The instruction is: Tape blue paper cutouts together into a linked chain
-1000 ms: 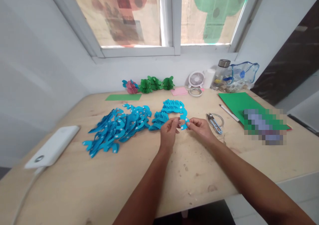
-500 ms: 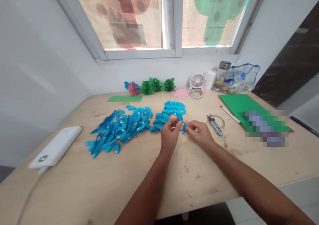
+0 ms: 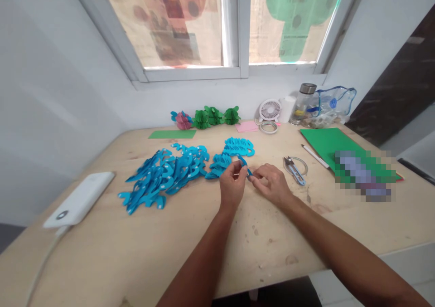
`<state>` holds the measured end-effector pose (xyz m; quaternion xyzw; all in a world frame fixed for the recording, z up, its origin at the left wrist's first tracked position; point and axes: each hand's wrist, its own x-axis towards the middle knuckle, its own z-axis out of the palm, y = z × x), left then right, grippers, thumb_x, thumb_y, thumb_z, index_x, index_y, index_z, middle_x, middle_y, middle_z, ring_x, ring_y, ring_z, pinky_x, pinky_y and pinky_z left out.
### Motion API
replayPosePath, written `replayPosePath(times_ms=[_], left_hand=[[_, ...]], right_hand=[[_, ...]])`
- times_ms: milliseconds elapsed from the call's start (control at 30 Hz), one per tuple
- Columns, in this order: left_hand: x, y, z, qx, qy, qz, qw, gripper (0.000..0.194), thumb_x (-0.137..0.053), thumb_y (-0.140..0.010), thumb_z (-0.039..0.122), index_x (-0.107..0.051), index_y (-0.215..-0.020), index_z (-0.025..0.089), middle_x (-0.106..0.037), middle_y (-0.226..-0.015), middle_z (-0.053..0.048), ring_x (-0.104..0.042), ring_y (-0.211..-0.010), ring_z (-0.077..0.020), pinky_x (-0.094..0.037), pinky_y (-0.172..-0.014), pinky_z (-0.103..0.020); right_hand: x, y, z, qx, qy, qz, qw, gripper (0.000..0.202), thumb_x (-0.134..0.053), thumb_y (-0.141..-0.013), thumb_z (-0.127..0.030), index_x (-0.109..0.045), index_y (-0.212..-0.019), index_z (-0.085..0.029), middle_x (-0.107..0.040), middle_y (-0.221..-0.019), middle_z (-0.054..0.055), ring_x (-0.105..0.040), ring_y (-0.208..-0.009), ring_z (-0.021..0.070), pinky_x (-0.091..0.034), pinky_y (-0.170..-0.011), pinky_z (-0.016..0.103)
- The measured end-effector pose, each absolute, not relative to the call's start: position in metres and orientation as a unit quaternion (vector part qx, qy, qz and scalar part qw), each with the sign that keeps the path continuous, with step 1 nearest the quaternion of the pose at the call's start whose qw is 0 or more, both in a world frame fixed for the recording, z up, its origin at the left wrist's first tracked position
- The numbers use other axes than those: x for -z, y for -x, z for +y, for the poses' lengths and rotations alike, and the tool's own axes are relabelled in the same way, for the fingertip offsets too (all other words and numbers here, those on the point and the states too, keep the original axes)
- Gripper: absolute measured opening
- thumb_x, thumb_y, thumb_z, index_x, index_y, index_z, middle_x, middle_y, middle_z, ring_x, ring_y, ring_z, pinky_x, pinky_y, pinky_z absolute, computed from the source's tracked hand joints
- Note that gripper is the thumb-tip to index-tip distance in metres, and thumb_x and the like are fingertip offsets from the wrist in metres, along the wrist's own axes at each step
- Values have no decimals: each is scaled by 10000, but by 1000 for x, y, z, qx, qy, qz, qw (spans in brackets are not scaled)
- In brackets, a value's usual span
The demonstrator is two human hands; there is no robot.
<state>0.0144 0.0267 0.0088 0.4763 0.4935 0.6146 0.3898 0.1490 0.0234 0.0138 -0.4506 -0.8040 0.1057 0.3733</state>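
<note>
Between my hands is a curved blue paper cutout, seen nearly edge-on. My left hand pinches it between thumb and fingers. The fingertips of my right hand are closed on its lower right end. Just behind my left hand lies a small stack of blue cutouts, and beyond that a neat row of blue cutouts. A large loose pile of blue cutouts, many with small white squares on them, spreads to the left.
Blue-handled thread snips lie right of my hands, by a coiled cable. Further right are a white pen and green sheets. Green paper pieces, a fan and a bottle line the wall. A power bank sits left.
The blue cutout has turned from showing its face to nearly edge-on between my fingers. Both hands keep their grip in almost the same place.
</note>
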Motion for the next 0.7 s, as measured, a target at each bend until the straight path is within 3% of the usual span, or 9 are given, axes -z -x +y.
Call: replayPosePath(times_ms=[267, 700], left_hand=[[-10, -16, 26, -606, -477, 472, 427, 155, -604, -690, 263, -647, -795, 158, -644, -714, -16, -590, -644, -132, -465, -584, -226], [-15, -15, 25, -595, -395, 459, 529, 179, -632, -626, 243, -672, -777, 156, -637, -635, -2, -585, -596, -135, -455, -570, -240]], right_hand=[[-10, -151, 28, -146, 463, -784, 386, 202, -509, -805, -275, -567, -635, -181, -589, -641, 36, -519, -655, 155, -381, -652, 278], [-12, -153, 31, -366, 458, -693, 419, 245, -502, -799, -342, -626, -698, -157, -582, -624, 11, -463, -576, 116, -369, -546, 234]])
